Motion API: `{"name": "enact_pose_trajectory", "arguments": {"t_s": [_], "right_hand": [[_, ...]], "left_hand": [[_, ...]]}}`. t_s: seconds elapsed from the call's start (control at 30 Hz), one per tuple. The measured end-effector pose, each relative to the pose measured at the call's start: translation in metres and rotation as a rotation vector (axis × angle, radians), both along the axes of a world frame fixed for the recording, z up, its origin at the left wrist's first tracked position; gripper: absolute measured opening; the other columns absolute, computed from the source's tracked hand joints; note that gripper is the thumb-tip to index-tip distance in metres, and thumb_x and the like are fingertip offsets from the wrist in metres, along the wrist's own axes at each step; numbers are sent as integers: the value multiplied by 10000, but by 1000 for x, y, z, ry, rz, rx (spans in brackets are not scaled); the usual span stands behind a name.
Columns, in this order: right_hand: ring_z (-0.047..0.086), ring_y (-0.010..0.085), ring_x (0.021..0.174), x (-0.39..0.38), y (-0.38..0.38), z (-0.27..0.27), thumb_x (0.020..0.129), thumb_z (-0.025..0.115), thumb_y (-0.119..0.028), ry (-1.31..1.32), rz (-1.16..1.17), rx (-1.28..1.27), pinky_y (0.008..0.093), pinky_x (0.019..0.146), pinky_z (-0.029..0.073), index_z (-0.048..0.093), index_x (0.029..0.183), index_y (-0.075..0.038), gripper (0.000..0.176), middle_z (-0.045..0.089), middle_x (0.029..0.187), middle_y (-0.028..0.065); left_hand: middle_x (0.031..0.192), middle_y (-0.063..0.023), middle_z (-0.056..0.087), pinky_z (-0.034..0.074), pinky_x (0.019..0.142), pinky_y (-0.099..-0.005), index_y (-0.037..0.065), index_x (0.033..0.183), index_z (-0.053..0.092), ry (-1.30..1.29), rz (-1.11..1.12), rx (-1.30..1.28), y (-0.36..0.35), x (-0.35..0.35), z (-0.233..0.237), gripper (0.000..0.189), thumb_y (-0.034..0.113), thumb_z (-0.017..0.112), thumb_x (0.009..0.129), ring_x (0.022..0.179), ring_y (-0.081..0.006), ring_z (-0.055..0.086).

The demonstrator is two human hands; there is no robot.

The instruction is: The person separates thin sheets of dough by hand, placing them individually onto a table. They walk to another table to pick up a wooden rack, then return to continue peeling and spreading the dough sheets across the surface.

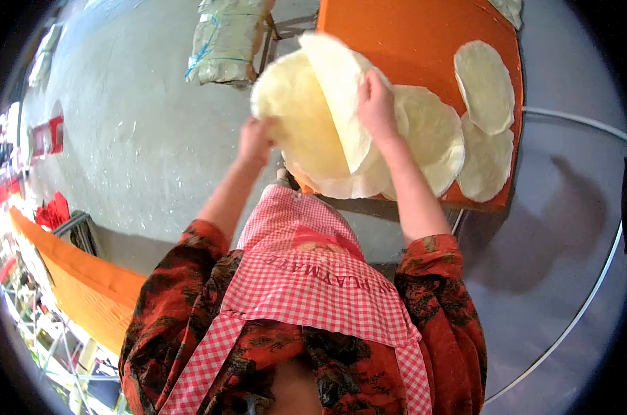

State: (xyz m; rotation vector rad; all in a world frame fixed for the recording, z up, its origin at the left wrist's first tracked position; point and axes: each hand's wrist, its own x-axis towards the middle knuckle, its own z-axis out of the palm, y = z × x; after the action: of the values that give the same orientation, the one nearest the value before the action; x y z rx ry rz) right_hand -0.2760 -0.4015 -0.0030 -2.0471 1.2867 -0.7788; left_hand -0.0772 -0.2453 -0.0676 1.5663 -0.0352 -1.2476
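My left hand point(256, 141) pinches the left edge of a large, thin, pale yellow round sheet point(299, 114) held up at the table's near left corner. The right part of the sheet is folded over, and my right hand point(377, 104) grips it near the fold's outer edge. Beneath and to the right lie more pale rounds, one of them a wide sheet point(431, 138) partly under the held one. Two further rounds overlap at the table's right edge, an upper one point(485, 86) and a lower one point(486, 159).
An orange-covered table point(410, 41) stands ahead. A wrapped bundle with blue string point(227, 41) sits beyond it to the left. Another orange surface point(78, 277) is at the lower left, near a red stool point(48, 136). A pale tube curves along the grey floor at right.
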Motion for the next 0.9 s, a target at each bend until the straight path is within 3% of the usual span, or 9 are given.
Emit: {"name": "enact_pose_trajectory", "arguments": {"t_s": [0.1, 0.2, 0.37, 0.53, 0.67, 0.73, 0.77, 0.87, 0.9], "right_hand": [[549, 284, 632, -18, -10, 86, 918, 483, -127, -239, -127, 78, 381, 594, 435, 526, 865, 6, 149, 570, 715, 166], [489, 123, 735, -57, 12, 113, 929, 493, -144, -502, -317, 214, 281, 680, 412, 563, 929, 16, 174, 554, 785, 52], [457, 106, 740, -128, 85, -7, 917, 521, -141, -749, -734, 546, 265, 681, 393, 566, 881, 25, 176, 530, 801, 15], [523, 169, 690, -175, 145, -157, 882, 547, -129, -331, -901, 580, 324, 667, 433, 585, 798, 19, 174, 557, 717, 53], [592, 306, 907, -168, 140, -179, 825, 617, -116, 370, -945, 278, 391, 820, 466, 591, 966, 15, 194, 610, 932, 163], [573, 358, 1016, -122, 121, -115, 793, 654, -100, 623, -925, -167, 416, 886, 461, 577, 1064, 7, 302, 599, 1067, 198], [536, 337, 1087, -91, 108, -82, 781, 683, -88, 374, -807, -167, 407, 931, 437, 524, 1170, -4, 429, 542, 1187, 187], [482, 321, 1185, 36, 73, -8, 792, 696, -120, -486, -323, 523, 379, 1015, 372, 474, 1250, 11, 525, 513, 1231, 199], [471, 334, 1209, 80, 63, 20, 761, 732, -179, -324, -78, 296, 388, 1029, 364, 441, 1294, 18, 638, 502, 1264, 210]], "left_hand": [[911, -30, 610, 483, 641, -301, 83, 1039, 603, 5, 66, -137, 30, 108, 4, 291, 213, 631, 780, 794, -142, 594], [965, -66, 636, 522, 714, -314, 45, 1073, 598, -47, 2, -222, 61, 184, 104, 305, 176, 598, 798, 872, -179, 622], [1024, -95, 617, 527, 730, -318, 0, 1117, 551, -394, 64, -187, 94, 222, 192, 323, 126, 581, 821, 893, -212, 624], [1004, -86, 603, 526, 706, -325, 10, 1132, 538, -470, -34, -49, 108, 286, 161, 313, 101, 562, 833, 886, -193, 613], [1017, -99, 599, 528, 727, -343, 7, 1128, 544, -417, -39, -49, 69, 289, 154, 316, 89, 566, 823, 901, -209, 609], [1009, -97, 608, 510, 792, -323, -12, 1107, 556, -325, -50, -112, 40, 282, 157, 298, 78, 559, 824, 921, -206, 607], [1009, -96, 611, 509, 791, -322, -11, 1096, 562, -287, -56, -135, 20, 274, 163, 285, 77, 559, 826, 922, -201, 608], [1009, -101, 616, 508, 754, -318, -3, 1075, 568, -171, -104, -150, -38, 252, 164, 257, 83, 569, 833, 912, -193, 607], [1007, -103, 616, 505, 735, -319, -5, 1075, 562, -103, -122, -173, -60, 238, 171, 259, 90, 575, 835, 899, -193, 608]]}}
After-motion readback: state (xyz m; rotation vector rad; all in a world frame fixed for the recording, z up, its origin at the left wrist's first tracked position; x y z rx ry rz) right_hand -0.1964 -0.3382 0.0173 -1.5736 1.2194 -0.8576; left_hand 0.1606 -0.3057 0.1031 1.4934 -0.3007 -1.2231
